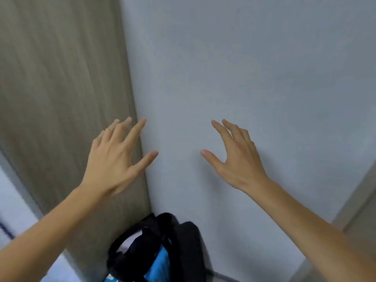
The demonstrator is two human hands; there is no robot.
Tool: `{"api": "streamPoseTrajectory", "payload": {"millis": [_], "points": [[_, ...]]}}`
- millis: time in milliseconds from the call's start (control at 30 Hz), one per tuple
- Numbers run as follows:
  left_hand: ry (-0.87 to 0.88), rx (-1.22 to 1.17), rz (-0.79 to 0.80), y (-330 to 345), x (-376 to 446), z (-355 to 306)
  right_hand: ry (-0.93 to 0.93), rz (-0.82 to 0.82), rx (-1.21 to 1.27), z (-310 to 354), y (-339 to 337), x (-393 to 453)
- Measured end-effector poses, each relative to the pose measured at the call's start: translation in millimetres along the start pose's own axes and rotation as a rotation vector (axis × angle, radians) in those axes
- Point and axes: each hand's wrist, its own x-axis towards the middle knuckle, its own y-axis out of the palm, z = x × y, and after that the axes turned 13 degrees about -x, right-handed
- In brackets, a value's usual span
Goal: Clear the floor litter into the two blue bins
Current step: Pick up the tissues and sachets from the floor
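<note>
Both arms are stretched out in front of the camera, and the view is somewhat blurred. The left hand is up with its back to us, fingers spread and nearly straight, thumb pointing out to the right, grasping nothing; it sits in front of the edge where a grey-brown wood-grain panel meets a pale grey wall. The right hand hangs level with it, well apart from the left, fingers loosely bent and splayed, thumb out towards the left, and it too is released with nothing in it. Whether either hand touches the wall I cannot tell. Down at the bottom, between the two forearms, a black bag sits in the corner against the wall, with something blue showing in it. No litter and no bin can be made out anywhere in this view.
</note>
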Motion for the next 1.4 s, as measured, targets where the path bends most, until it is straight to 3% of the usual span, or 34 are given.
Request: {"api": "streamPoseTrajectory", "payload": {"millis": [400,700,900,1167,1400], "points": [[-0.483,0.227,-0.130,-137.7,-230.9,108.4,-0.467,0.144,0.305,253.3,59.4,-54.5],[-0.778,0.385,-0.169,-263.2,-448.2,184.1,-0.777,0.281,0.470,491.6,66.9,-171.2],[-0.926,0.445,-0.190,-304.8,-563.1,218.2,-0.896,0.351,0.532,607.1,80.2,-246.0],[-1.102,0.454,-0.197,-253.9,-670.4,273.4,-1.062,0.448,0.563,692.0,175.3,-326.4],[-1.245,0.402,-0.244,-90.2,-802.7,341.0,-1.179,0.566,0.632,713.8,361.7,-460.8]]}}
